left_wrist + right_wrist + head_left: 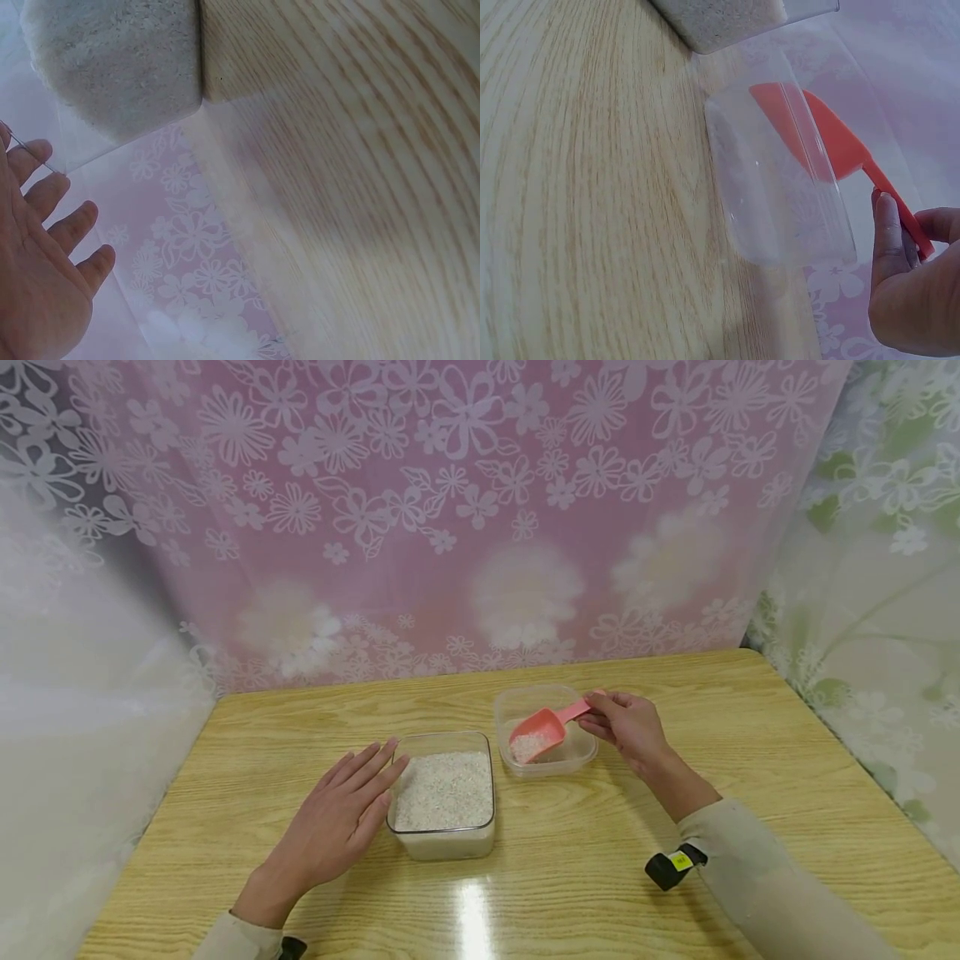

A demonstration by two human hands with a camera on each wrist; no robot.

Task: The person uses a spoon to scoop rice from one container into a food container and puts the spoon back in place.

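Note:
My right hand grips the handle of a pink scoop, fingers and thumb closed round it. The scoop bowl carries some rice and dips, tilted, inside a clear plastic container. In the right wrist view the orange-looking scoop shows partly through the container's wall. My left hand has its fingers stretched out, fingertips touching the left rim of a square clear container nearly full of rice. The left wrist view shows those fingers spread at the rim.
Both containers stand side by side on a wood-grain table, the plastic one farther back and to the right. A pink flowered curtain hangs behind the table's far edge. Pale curtains flank the sides.

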